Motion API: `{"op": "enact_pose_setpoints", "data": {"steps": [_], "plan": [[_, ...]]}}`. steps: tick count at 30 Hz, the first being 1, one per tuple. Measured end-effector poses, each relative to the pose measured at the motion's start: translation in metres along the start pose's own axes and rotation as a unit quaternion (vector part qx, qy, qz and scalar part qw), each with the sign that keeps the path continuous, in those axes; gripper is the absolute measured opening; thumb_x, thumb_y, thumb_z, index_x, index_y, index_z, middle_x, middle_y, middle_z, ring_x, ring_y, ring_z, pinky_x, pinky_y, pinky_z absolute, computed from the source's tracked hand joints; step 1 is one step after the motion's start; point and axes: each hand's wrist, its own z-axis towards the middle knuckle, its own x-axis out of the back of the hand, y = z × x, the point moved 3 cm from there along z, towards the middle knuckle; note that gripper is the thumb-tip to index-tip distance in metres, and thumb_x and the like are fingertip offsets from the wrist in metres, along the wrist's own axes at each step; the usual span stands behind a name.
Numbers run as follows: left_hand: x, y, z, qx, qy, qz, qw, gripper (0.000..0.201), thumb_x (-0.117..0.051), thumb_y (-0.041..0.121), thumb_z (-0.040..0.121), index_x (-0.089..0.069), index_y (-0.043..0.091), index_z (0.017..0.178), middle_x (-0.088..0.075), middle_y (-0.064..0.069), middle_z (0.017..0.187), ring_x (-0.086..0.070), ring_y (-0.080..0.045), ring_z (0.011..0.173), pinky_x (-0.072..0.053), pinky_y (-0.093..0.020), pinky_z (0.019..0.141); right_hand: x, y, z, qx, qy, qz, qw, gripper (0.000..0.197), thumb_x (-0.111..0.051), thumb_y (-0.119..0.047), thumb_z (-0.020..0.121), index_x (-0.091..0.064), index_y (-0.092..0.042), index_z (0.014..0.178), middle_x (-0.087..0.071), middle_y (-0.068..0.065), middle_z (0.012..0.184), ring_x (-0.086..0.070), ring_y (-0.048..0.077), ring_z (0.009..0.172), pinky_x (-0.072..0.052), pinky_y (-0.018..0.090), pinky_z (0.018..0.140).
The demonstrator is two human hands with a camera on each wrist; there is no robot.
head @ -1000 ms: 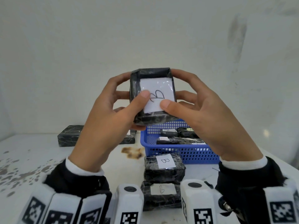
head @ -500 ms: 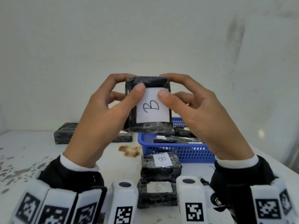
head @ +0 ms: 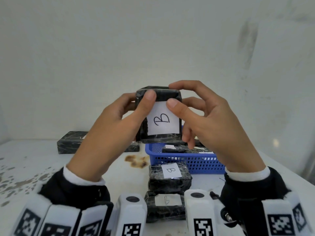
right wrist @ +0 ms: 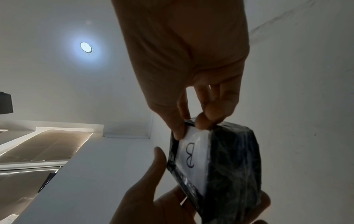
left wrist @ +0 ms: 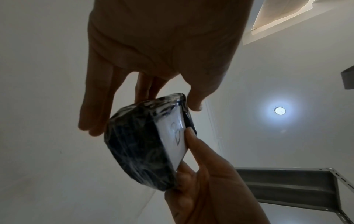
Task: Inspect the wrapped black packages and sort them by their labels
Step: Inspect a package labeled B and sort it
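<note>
I hold a black plastic-wrapped package [head: 159, 138] up in front of me with both hands. Its white label [head: 162, 120] faces me and reads "B". My left hand [head: 141, 106] grips the left side, thumb on the label's upper left corner, fingers behind. My right hand [head: 173, 95] pinches the upper right corner, thumb on the front, index finger on top. The left wrist view shows the package [left wrist: 138, 144] between my left hand [left wrist: 145, 103] and the right thumb. The right wrist view shows the label [right wrist: 193, 154] under my right hand [right wrist: 191, 127].
Two more wrapped packages lie on the white table near me: one labelled "B" [head: 168, 178] and another [head: 165, 206] just in front of it. A blue basket [head: 187, 160] behind them holds several packages. A long black package [head: 71, 142] lies at the back left.
The package has come down a little and tipped upright, so its "B" label faces me squarely. Both thumbs have slid up to the label's top corners.
</note>
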Motion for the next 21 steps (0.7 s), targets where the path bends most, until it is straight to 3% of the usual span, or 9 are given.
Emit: {"op": "enact_pose_setpoints", "data": {"steps": [4,7,11,15,19,21], "plan": [[-0.0022,0.0043,-0.0023,-0.003,-0.005,-0.011,1.000,0.043,-0.051,0.059,0.080,-0.066,0.035,0.113,-0.072,0.013,0.107,-0.070,-0.010,0.097,-0.054,-0.044,0.092,-0.0009,-0.0008,-0.0003,-0.012,-0.010,0.019,1.000,0.021,-0.069,-0.041,0.086,-0.067,-0.035,0.106,-0.073,-0.005,0.093,-0.066,0.025,0.049,-0.051,0.031,0.048],[-0.0032,0.0055,-0.0021,0.005,-0.012,-0.035,0.999,0.037,-0.048,0.054,0.088,-0.066,0.032,0.112,-0.072,0.012,0.105,-0.070,-0.010,0.096,-0.055,-0.040,0.088,-0.0001,-0.0019,-0.0005,-0.004,-0.011,0.023,1.000,0.017,-0.068,-0.036,0.089,-0.066,-0.035,0.106,-0.072,-0.004,0.094,-0.065,0.024,0.051,-0.052,0.031,0.050],[-0.0023,0.0034,-0.0005,-0.003,-0.008,-0.062,0.998,0.026,-0.052,0.045,0.089,-0.066,0.027,0.103,-0.072,0.011,0.091,-0.071,-0.014,0.089,-0.056,-0.036,0.076,-0.0012,-0.0011,-0.0003,-0.009,-0.018,0.020,1.000,0.026,-0.068,-0.035,0.089,-0.063,-0.039,0.114,-0.072,-0.003,0.100,-0.066,0.024,0.053,-0.054,0.031,0.054],[-0.0040,0.0029,-0.0004,-0.016,-0.009,-0.076,0.997,0.012,-0.054,0.035,0.091,-0.060,0.025,0.088,-0.068,0.012,0.076,-0.068,-0.007,0.073,-0.055,-0.026,0.064,-0.0036,0.0003,0.0003,-0.026,-0.020,0.019,0.999,0.037,-0.070,-0.040,0.086,-0.062,-0.033,0.121,-0.072,-0.008,0.101,-0.069,0.026,0.057,-0.057,0.035,0.057],[-0.0066,0.0032,-0.0014,-0.027,-0.013,-0.071,0.997,0.010,-0.054,0.032,0.091,-0.058,0.023,0.088,-0.066,0.012,0.076,-0.066,-0.004,0.074,-0.055,-0.027,0.069,-0.0044,0.0003,-0.0002,-0.020,-0.025,0.023,0.999,0.022,-0.070,-0.033,0.088,-0.068,-0.023,0.107,-0.072,-0.003,0.102,-0.070,0.029,0.061,-0.061,0.038,0.064],[-0.0069,0.0037,-0.0017,-0.034,-0.012,-0.067,0.997,0.010,-0.054,0.028,0.092,-0.057,0.023,0.084,-0.064,0.012,0.074,-0.064,-0.004,0.074,-0.053,-0.027,0.069,-0.0051,0.0006,-0.0008,-0.025,-0.030,0.028,0.999,0.024,-0.070,-0.037,0.085,-0.068,-0.023,0.105,-0.072,-0.002,0.102,-0.071,0.029,0.062,-0.062,0.038,0.065]]}}
